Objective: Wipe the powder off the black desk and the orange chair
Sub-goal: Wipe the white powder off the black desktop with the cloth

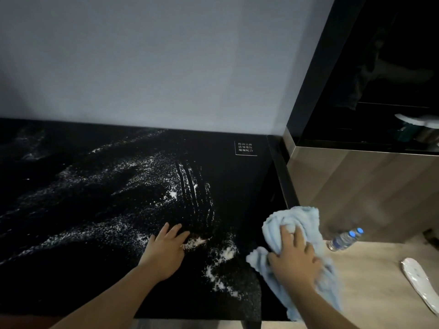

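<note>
A glossy black surface (237,186) is dusted with fine white powder (197,241), spread in grainy streaks across its left and middle and heaped in a few small clumps near the front. Several parallel dark tracks are scored through the powder near the middle. One left hand (166,254) is laid flat on the surface, its grip apart with the fingers straight and spread, the fingertips just beside a clump. One right hand (294,260) has its grip clamped on a soft, ribbed, pale blue cloth (291,218), which is bunched at the surface's right edge and hangs partly past it. A small white-lettered label (244,147) is printed at the far right corner; its characters are too small to be read. Two clear plastic bottles (342,241) with blue caps are seen lying on the wooden floor (370,293). One white oblong object (418,281) is cut off by the frame's edge and cannot be identified. The dark cabinet (392,67) interior is hard to make out.
</note>
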### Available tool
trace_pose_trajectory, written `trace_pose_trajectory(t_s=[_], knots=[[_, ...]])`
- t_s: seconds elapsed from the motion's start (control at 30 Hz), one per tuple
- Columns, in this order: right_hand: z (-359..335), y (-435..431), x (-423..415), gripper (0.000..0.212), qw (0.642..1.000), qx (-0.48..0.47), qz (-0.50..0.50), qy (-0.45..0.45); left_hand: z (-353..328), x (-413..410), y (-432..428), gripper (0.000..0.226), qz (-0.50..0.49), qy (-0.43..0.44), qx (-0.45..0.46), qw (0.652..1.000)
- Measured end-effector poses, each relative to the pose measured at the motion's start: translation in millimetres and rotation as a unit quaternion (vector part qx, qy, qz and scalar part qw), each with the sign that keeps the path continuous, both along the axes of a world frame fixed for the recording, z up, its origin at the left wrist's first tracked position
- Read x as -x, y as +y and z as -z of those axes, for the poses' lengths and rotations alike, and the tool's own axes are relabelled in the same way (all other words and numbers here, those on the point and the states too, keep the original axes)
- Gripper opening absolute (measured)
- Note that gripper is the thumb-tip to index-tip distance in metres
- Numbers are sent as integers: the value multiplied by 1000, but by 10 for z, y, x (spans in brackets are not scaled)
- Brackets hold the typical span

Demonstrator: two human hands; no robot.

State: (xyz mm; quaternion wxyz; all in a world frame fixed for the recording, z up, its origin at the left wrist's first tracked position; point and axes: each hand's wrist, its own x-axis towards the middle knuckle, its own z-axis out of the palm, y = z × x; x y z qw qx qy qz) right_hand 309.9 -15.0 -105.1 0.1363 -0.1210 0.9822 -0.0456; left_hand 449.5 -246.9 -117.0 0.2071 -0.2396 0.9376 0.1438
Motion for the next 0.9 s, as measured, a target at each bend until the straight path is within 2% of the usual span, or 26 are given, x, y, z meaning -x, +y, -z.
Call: trace_pose_trajectory(t_s=[0.17, 0.2, 0.27, 0.33, 0.4, 0.43, 0.5, 0.57, 0.67, 0.73, 0.8, 0.83, 0.9], knots=[[78, -657, -564, 69, 986, 49, -159, -28, 21, -50, -99, 55, 29, -7, -3, 1000], [76, -745, -629, 67, 979, 86, -181, -41, 21, -50, -118, 55, 36, -5, -4, 999], [29, -809, -636, 66, 956, 220, -186, -59, 7, -62, -154, 55, 47, -5, -9, 999], [-3, -709, -461, 67, 948, 286, -139, -10, -3, -89, -188, 55, 51, -10, -24, 998], [-8, -470, -170, 66, 969, 220, -74, 86, -32, -101, -200, 55, 57, -16, -35, 998], [-18, -327, -55, 65, 984, 151, -30, 87, -50, -101, -194, 55, 58, -17, -37, 997], [9, -161, 12, 69, 998, 34, 46, -3, -76, -88, -183, 54, 55, -18, -38, 998], [36, -240, -112, 76, 999, -7, 36, -35, -96, -76, -169, 54, 51, -15, -36, 998], [69, -553, -461, 73, 992, 25, -120, -7, -101, -67, -166, 54, 47, -12, -31, 998], [84, -709, -573, 66, 972, 128, -198, -16, -95, -55, -171, 51, 39, 2, -32, 999], [15, -819, -423, 68, 957, 223, -186, -18, -107, -24, -214, 46, 0, 47, -50, 998], [-24, -852, -284, 70, 956, 250, -153, 10, -112, -11, -249, 45, -26, 71, -57, 995], [-66, -840, -8, 67, 972, 207, -77, 82, -120, -3, -315, 45, -55, 92, -59, 992]])
